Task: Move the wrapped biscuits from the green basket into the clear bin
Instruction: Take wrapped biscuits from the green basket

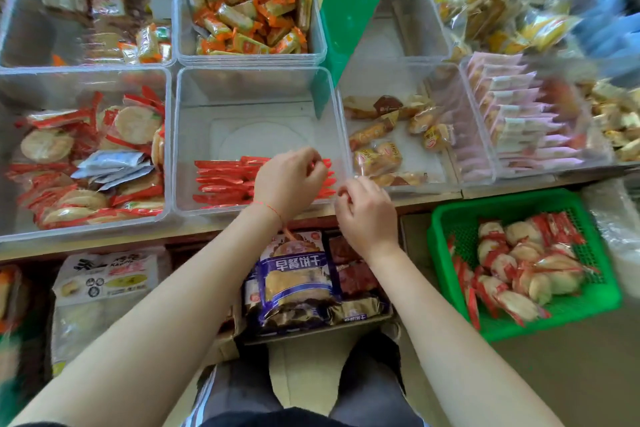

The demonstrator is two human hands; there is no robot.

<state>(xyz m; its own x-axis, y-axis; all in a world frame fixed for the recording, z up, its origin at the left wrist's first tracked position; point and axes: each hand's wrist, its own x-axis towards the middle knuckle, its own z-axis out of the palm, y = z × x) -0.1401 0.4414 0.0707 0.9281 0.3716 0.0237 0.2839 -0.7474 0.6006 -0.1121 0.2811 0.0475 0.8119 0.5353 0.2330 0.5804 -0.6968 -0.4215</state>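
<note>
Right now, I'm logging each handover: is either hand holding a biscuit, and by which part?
The left hand seems to pinch the red end of a wrapped biscuit in the clear bin. The right hand is curled, apparently holding nothing.

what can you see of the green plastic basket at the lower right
The green plastic basket is rectangular, with mesh-like perforated walls and floor and a solid rim. It sits low at the right, below the shelf edge, slightly skewed to the frame. It is partly filled with round pale biscuits in clear wrappers with red ends, heaped mostly toward its middle and left; bare floor shows near the front. Neither hand touches it.
</note>
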